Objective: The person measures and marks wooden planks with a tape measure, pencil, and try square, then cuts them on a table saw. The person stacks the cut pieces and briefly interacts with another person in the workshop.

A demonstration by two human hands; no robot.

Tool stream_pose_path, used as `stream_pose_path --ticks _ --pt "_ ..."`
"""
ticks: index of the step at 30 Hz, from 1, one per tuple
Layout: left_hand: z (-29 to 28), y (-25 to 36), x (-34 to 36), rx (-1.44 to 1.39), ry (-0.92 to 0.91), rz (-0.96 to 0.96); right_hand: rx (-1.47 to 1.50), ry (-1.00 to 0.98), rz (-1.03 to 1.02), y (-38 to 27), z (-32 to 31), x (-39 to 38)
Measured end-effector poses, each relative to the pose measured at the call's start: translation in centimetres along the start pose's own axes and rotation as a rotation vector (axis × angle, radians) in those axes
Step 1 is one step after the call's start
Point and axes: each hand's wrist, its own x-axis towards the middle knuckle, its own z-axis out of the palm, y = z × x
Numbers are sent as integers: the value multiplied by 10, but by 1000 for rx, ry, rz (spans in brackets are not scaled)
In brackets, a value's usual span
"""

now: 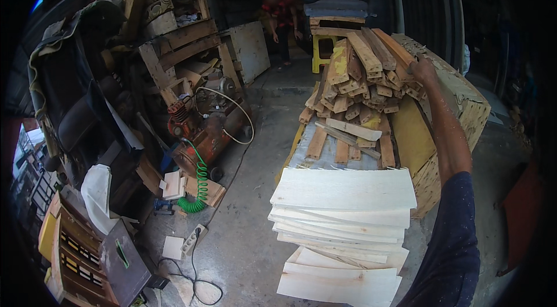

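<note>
My right hand [423, 69] reaches far forward over a heap of wooden battens [362, 83] and closes round the near end of a long reddish-brown batten [393, 46] on its right side. The fingers are partly hidden behind the back of the hand. Closer to me lies a stack of pale, thin wooden boards [342, 191], fanned unevenly over one another. A few loose short battens [318, 143] rest between the heap and the boards. My left hand is not in view.
To the left stand a red air compressor [206, 150] with a coiled green hose [201, 185] and a power strip [194, 240] on the floor. A large wooden box frame [458, 115] is at right. Behind, a person [283, 22] stands near a yellow stool [320, 54].
</note>
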Motion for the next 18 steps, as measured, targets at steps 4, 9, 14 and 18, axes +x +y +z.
stream_pose_path --ticks 4,9,14,18 --pt "0 2 10 -51 10 -48 -40 -57 -54 11 21 -4" --pt "-5 -1 14 -128 12 -120 -14 44 -40 8 34 -3" --pt "-4 -8 10 -216 0 -199 -24 91 -66 7 40 -1" --pt "12 -19 11 -308 -18 -254 -17 66 -59 6 35 -5"
